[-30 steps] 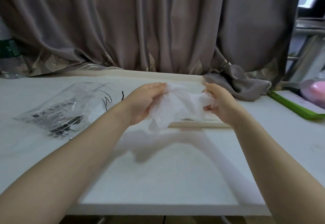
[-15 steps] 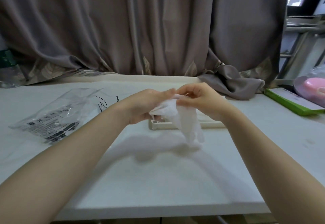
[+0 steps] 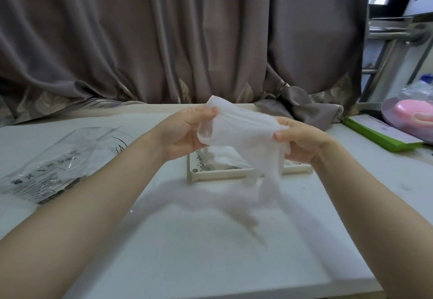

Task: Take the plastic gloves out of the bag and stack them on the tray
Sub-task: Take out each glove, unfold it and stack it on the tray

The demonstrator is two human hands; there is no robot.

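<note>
Both hands, left (image 3: 187, 132) and right (image 3: 302, 141), pinch a glove (image 3: 243, 134) stretched above the tray (image 3: 194, 176), where others seem already piled, so lower it flat and square.

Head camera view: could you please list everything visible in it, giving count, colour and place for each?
Thin translucent plastic glove: one, whitish, held above the tray.
Shallow rectangular plastic tray: one, cream, table centre, white glove material lying in it.
Clear printed plastic bag: one, transparent with black print, table left.
Flat green-edged box: one, green and white, table right.
Pink object in clear wrap: one, far right.
Draped fabric curtain: grey-brown, behind the table.
White table: one.
Left hand: pinches the glove's left edge.
Right hand: pinches its right edge.
</note>
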